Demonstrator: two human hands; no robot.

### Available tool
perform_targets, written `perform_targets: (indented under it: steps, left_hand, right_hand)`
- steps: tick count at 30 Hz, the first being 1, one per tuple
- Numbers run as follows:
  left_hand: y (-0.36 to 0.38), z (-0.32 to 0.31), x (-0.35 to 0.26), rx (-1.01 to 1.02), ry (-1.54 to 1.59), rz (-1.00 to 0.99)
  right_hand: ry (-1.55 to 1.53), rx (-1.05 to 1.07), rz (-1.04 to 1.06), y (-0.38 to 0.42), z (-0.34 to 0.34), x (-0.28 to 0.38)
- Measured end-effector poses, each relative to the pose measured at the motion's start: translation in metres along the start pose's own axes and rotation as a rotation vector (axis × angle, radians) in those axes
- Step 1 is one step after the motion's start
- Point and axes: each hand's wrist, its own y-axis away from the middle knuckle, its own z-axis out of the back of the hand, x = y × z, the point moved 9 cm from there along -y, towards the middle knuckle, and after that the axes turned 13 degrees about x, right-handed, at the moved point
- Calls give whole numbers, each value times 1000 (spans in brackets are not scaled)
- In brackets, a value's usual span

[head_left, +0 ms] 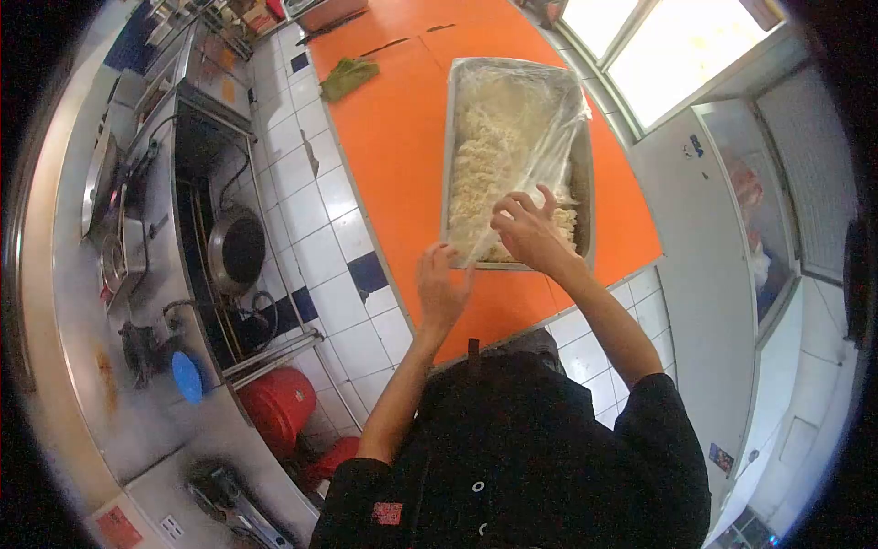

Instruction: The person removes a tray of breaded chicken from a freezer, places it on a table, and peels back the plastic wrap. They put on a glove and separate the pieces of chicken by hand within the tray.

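Observation:
A deep metal tray (588, 210) lies on the orange tabletop, full of a pale, crumbly, shredded-looking food (483, 169) whose exact kind I cannot make out. Clear plastic wrap (540, 137) covers much of it, wrinkled and bunched toward the right side. Over the near end of the tray, my right hand (530, 231) pinches the wrap with bent fingers, the little finger raised. At the near left corner, my left hand (443, 291) holds the edge of the wrap close to the rim. A strip of film stretches between both hands.
A green cloth (348, 80) lies on the orange table (393, 137) at its far left. Along the left runs a metal counter with a dark pan (238, 249) and a blue oval object (187, 377). A red bin (279, 407) stands below. A white cabinet (700, 274) borders the right.

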Motion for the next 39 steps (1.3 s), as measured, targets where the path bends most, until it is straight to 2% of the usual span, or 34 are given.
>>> perform_targets:
  steps: [1, 5, 8, 11, 14, 16, 19, 22, 26, 34, 39]
  left_hand:
    - [5, 1, 16, -11, 51, 57]
    - [10, 0, 27, 18, 6, 42]
    - [12, -4, 20, 7, 10, 22]
    - [13, -8, 24, -32, 56, 55]
    - [13, -13, 27, -54, 2, 36]
    - [11, -16, 22, 1, -53, 11]
    - [12, -17, 19, -22, -80, -52]
    - [9, -10, 24, -144, -39, -4]
    - [9, 2, 30, -136, -56, 205]
    - [-3, -7, 74, 21, 43, 148]
    - [-43, 46, 70, -29, -37, 36]
  right_hand:
    - [36, 24, 22, 0, -9, 4]
    - [54, 84, 156, -5, -23, 25]
    - [85, 278, 225, -11, -48, 29]
    - [-92, 261, 284, -13, -43, 32]
    - [-318, 286, 255, -10, -36, 33]
    - [-353, 234, 270, -8, -34, 36]
    - [-358, 213, 266, -6, -34, 40]
    - [-327, 209, 267, -11, -35, 46]
    - [-316, 215, 252, -26, -35, 48]
    - [-333, 143, 321, -72, -48, 52]
    - [-504, 117, 246, -96, -38, 39]
